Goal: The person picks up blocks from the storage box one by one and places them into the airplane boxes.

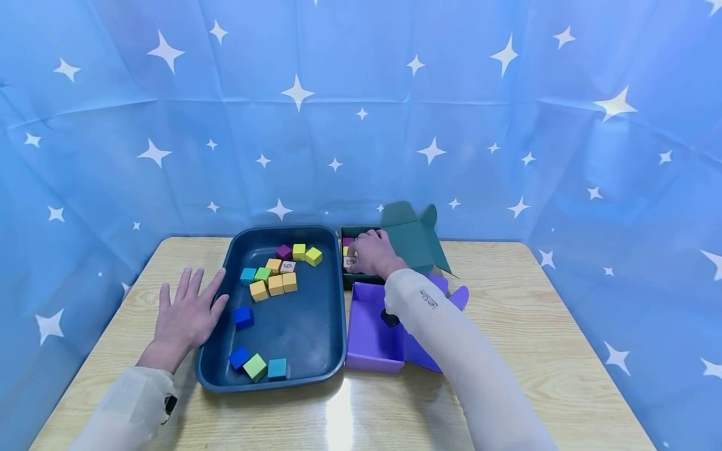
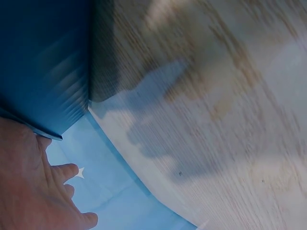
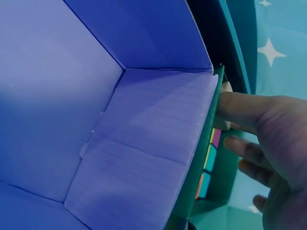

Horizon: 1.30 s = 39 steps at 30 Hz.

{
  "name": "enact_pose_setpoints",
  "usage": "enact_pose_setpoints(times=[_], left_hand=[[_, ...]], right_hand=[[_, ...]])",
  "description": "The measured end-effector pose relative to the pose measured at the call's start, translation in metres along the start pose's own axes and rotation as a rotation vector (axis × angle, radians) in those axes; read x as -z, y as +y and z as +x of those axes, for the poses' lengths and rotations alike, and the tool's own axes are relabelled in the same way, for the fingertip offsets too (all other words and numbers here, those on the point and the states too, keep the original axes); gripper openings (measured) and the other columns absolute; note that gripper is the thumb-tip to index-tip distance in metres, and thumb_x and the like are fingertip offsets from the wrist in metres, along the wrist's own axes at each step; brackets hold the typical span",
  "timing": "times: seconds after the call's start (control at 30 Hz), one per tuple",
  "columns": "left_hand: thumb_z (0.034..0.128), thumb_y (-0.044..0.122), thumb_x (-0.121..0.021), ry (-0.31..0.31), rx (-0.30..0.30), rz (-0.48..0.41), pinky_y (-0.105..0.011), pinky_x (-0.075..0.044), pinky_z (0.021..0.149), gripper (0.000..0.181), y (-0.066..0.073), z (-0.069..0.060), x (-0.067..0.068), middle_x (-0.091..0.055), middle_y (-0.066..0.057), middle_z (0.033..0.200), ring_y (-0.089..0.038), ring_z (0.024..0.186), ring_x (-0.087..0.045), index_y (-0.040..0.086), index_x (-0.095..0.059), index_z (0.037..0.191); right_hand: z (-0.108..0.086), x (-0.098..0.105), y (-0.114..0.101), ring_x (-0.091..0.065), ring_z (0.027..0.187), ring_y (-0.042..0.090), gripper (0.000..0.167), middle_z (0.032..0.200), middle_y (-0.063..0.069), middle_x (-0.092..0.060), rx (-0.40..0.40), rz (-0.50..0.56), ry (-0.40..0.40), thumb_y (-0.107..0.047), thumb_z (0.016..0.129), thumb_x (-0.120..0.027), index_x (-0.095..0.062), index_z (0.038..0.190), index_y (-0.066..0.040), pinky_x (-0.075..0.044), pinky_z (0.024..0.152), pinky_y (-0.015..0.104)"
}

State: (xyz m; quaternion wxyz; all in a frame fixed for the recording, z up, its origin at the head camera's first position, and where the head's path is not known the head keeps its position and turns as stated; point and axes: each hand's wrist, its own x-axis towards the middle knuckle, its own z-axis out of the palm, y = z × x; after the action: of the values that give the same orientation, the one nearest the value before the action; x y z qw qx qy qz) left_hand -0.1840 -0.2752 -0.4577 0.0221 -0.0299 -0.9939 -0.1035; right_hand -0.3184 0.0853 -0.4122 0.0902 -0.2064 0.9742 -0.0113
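My right hand [image 1: 373, 252] reaches into the green box [image 1: 361, 279], pinching a pale number block [image 1: 350, 262] near its left wall. In the right wrist view, part of this block [image 3: 226, 87] shows beside the thumb, and the other fingers of the hand [image 3: 283, 139] spread over colored blocks [image 3: 207, 158] inside. Fingers spread, my left hand [image 1: 188, 315] rests against the left rim of the dark blue tray [image 1: 316, 369]. The left wrist view has that hand [image 2: 29, 182] at the tray's edge. Several yellow, orange, green, teal, purple and blue blocks [image 1: 276, 285] lie in the tray.
A purple box [image 1: 375, 363] with its lid open stands right of the tray, in front of the green box. The green lid [image 1: 414, 241] leans out to the right. Behind the wooden table [image 1: 507, 300] hangs a blue star-patterned cloth [image 1: 361, 156].
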Motion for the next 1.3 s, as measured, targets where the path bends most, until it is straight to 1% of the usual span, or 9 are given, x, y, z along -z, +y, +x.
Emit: enact_pose_setpoints(times=[0.2,0.37,0.5,0.67,0.8,0.9,1.0,1.13,1.3], left_hand=[[0.1038,0.049,-0.028,0.016,-0.005,-0.001,-0.074,0.004,0.112,0.062,0.000,0.002,0.001,-0.017,-0.030,0.158,-0.047,0.149,0.000,0.021,-0.015,0.157],[0.1039,0.048,-0.029,0.014,-0.003,0.001,-0.074,0.003,0.112,0.061,0.000,0.002,0.001,-0.017,-0.030,0.158,-0.047,0.149,0.000,0.022,-0.016,0.157],[0.1039,0.047,-0.030,0.013,-0.001,0.002,-0.074,0.003,0.112,0.061,0.001,0.002,0.000,-0.017,-0.030,0.158,-0.047,0.149,0.000,0.021,-0.017,0.157],[0.1038,0.049,-0.028,0.002,0.005,0.005,-0.074,0.004,0.112,0.061,0.000,0.002,-0.001,-0.016,-0.029,0.158,-0.047,0.149,0.000,0.022,-0.016,0.157],[0.1038,0.048,-0.029,-0.003,0.008,0.008,-0.074,0.004,0.112,0.061,0.000,0.001,-0.002,-0.016,-0.030,0.158,-0.047,0.149,0.001,0.022,-0.015,0.157],[0.1040,0.048,-0.029,-0.001,0.007,0.008,-0.074,0.004,0.112,0.061,0.000,0.001,-0.001,-0.016,-0.030,0.158,-0.047,0.149,0.001,0.022,-0.015,0.157],[0.1040,0.048,-0.029,-0.003,0.008,0.005,-0.074,0.004,0.112,0.061,0.000,0.002,0.000,-0.016,-0.030,0.158,-0.047,0.149,0.001,0.022,-0.015,0.158],[0.1039,0.049,-0.028,-0.008,0.012,0.003,-0.074,0.005,0.112,0.062,-0.001,0.001,0.000,-0.015,-0.030,0.158,-0.047,0.149,0.002,0.022,-0.014,0.158],[0.1038,0.049,-0.028,-0.014,0.016,0.001,-0.074,0.005,0.112,0.061,0.000,0.001,0.000,-0.015,-0.030,0.159,-0.047,0.149,0.002,0.022,-0.016,0.157]], right_hand=[[0.007,0.002,0.002,-0.043,0.129,0.028,0.030,0.127,0.000,-0.060,0.002,0.040,-0.015,-0.043,0.085,-0.073,-0.070,0.111,-0.028,-0.021,0.117,0.053],[0.009,0.005,0.005,-0.040,0.132,0.029,0.033,0.130,-0.002,-0.060,-0.003,0.075,-0.068,-0.042,0.086,-0.073,-0.070,0.115,-0.027,-0.022,0.117,0.051],[0.010,0.007,0.006,-0.040,0.132,0.029,0.034,0.130,-0.004,-0.061,-0.007,0.100,-0.107,-0.041,0.086,-0.072,-0.069,0.117,-0.028,-0.022,0.116,0.050],[0.009,0.009,0.007,-0.041,0.131,0.029,0.030,0.129,-0.004,-0.062,-0.007,0.147,-0.131,-0.040,0.087,-0.071,-0.070,0.115,-0.029,-0.022,0.116,0.050],[0.008,0.008,0.007,-0.037,0.134,0.029,0.026,0.129,-0.004,-0.061,-0.032,0.191,-0.143,-0.040,0.087,-0.071,-0.071,0.110,-0.029,-0.023,0.116,0.051],[0.009,0.007,0.008,-0.035,0.137,0.028,0.025,0.130,-0.003,-0.060,-0.040,0.197,-0.146,-0.039,0.087,-0.072,-0.072,0.110,-0.028,-0.023,0.117,0.050],[0.010,0.005,0.007,-0.037,0.136,0.029,0.024,0.131,-0.003,-0.060,-0.021,0.176,-0.141,-0.037,0.088,-0.071,-0.072,0.110,-0.028,-0.023,0.117,0.049],[0.012,-0.001,0.007,-0.041,0.132,0.029,0.016,0.132,-0.003,-0.060,0.007,0.137,-0.118,-0.035,0.089,-0.070,-0.073,0.104,-0.029,-0.023,0.117,0.049],[0.017,-0.011,0.007,-0.043,0.132,0.028,0.012,0.131,-0.002,-0.060,0.030,0.047,-0.068,-0.038,0.089,-0.069,-0.074,0.097,-0.029,-0.022,0.118,0.050]])
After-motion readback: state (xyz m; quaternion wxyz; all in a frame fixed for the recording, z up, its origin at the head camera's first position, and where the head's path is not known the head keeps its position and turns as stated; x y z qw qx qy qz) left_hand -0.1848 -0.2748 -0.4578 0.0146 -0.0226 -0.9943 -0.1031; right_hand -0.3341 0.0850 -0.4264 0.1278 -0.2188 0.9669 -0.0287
